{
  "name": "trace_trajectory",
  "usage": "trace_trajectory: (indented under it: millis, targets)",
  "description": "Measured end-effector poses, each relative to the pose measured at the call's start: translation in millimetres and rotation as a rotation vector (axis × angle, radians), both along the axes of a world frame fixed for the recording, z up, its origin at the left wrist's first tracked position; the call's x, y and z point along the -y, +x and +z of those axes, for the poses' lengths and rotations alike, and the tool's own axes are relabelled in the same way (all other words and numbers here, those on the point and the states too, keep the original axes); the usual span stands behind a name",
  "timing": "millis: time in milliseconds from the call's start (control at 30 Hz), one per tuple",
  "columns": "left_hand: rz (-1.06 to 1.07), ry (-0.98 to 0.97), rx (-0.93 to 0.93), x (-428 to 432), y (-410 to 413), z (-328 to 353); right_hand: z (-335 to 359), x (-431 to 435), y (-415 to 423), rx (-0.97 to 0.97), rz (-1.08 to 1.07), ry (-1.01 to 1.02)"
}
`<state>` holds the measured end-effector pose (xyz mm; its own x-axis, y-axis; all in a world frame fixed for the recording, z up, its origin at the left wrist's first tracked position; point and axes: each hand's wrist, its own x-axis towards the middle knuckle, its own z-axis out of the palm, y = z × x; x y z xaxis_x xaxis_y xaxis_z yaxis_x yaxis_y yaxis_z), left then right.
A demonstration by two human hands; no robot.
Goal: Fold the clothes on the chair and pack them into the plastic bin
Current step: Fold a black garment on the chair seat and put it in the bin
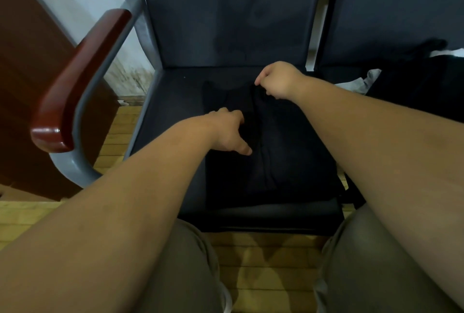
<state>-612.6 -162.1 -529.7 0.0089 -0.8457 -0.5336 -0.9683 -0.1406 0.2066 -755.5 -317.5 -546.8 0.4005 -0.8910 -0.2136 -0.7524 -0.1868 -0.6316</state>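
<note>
The right hand (276,79) is curled, thumb and fingertips pinching a raised ridge of the black garment (288,149) near the garment's far edge, knuckles turned up. The left hand (227,132) lies nearer the body on the same cloth, fingers bent down into the dark fabric and thumb stretched out flat toward the middle crease. Whether it grips the cloth or only presses on it cannot be told, since the fingertips are lost against the black. The garment is spread over the chair seat (175,101), covering most of it from the middle to the right side, with a lengthwise fold running between the two hands and its near edge lying along the seat's front lip. The seat and the backrest (226,11) are dark blue-grey, carried on a grey metal frame (140,24) with a glossy red-brown wooden armrest (82,74) on the left. On the neighbouring chair (389,11) to the right lies a heap of clothes (414,91), mostly black, with a light grey piece (364,83) at its near-left edge. Under it all is a yellowish wooden floor (263,262). The person's knees (180,275), in grey-olive cloth, fill the bottom of the view.
</note>
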Motion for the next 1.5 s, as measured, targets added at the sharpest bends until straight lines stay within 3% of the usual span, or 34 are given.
trace_trajectory:
  millis: [167, 533, 633, 767, 867, 933, 1033, 1200, 1400, 1500]
  targets:
    - [-0.096, 0.224, 0.242, -2.3, -13.4, -12.0, 5.1, -3.2, -27.3, -0.083, 0.001, 0.041]
    - [-0.116, 0.261, 0.417, 19.9, 8.9, -11.0, 7.4, 8.8, -81.0, -0.209, 0.012, 0.094]
    - [-0.128, 0.158, 0.339, 22.3, -1.2, 0.8, 9.0, 14.1, -95.1, -0.208, 0.007, 0.071]
    - [-0.22, -0.064, 0.032, 18.2, -42.5, 12.1, 6.1, 25.9, -108.6, -0.287, -0.003, 0.068]
    - [-0.196, 0.071, -0.205, 9.2, -79.7, 12.2, -0.7, 34.1, -112.4, -0.31, -0.04, 0.127]
    - [-0.208, 0.155, -0.168, 5.5, -102.6, 6.7, -5.1, 37.2, -113.7, -0.327, -0.063, 0.183]
    - [-0.25, 0.134, 0.024, 5.5, -126.9, -5.5, -12.7, 41.1, -115.2, -0.382, -0.044, 0.23]
    - [-0.182, 0.13, 0.118, 8.6, -144.8, -14.2, -21.5, 40.5, -113.8, -0.447, -0.01, 0.229]
    - [-0.057, 0.337, 0.066, 16.3, -141.4, -23.0, -18.3, 38.4, -107.4, -0.379, -0.063, 0.278]
    - [0.081, 0.247, -0.114, 9.4, -124.4, -19.0, -14.3, 36.9, -102.2, -0.195, -0.14, 0.323]
